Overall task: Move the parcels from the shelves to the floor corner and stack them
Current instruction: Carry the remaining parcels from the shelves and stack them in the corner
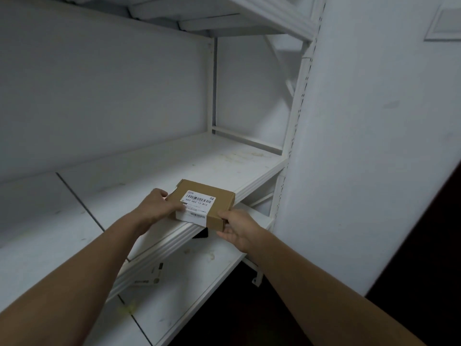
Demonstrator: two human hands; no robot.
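Flat brown cardboard parcel (203,204) with a white barcode label, lying at the near edge of the middle white metal shelf (174,166), its near right corner jutting just over the lip. Your left hand (156,204) grips the parcel's left side, fingers curled onto its top. Your right hand (239,231) pinches the near right corner, thumb against the side; the fingers beneath are hidden.

The step in hand looks like lifting the parcel off the shelf. Keep both hands pressed in from opposite sides, raise it level, then draw it straight towards you so it does not scrape the lip.

To the right, close by, stands a perforated white upright post (291,146), and beyond it a broad white wall panel (361,146); avoid swinging right. An upper white shelf (249,16) hangs well above, leaving room to lift. Below, a lower white shelf (199,265) juts out nearer you, so pull back before lowering.
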